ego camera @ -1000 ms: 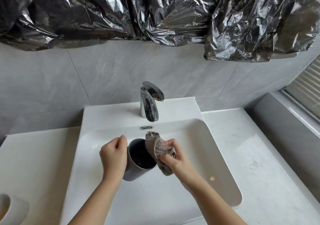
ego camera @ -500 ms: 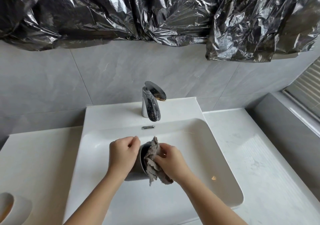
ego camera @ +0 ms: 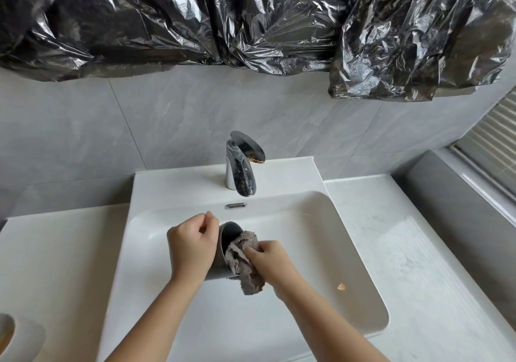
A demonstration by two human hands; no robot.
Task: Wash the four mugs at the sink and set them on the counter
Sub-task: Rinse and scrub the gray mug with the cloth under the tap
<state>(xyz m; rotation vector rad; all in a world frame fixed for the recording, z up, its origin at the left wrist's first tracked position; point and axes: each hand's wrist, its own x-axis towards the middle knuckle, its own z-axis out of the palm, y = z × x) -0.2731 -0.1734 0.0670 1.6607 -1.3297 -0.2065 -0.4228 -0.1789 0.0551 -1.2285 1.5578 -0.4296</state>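
At the centre of the frame, over the white sink (ego camera: 178, 183), the left hand (ego camera: 192, 247) grips a grey mug (ego camera: 222, 268) tipped with its mouth toward the right. The right hand (ego camera: 268, 258) pinches a grey cloth (ego camera: 245, 266) pushed into that mouth, its loose end hanging below the rim. A chrome faucet (ego camera: 241, 166) stands above them at the basin's back edge. A small yellowish fleck (ego camera: 341, 286) lies in the basin at lower right. A white mug (ego camera: 16, 339) sits on the counter (ego camera: 405, 250) at the lower left edge. Crumpled black plastic sheeting (ego camera: 251, 18) fills the top of the frame.
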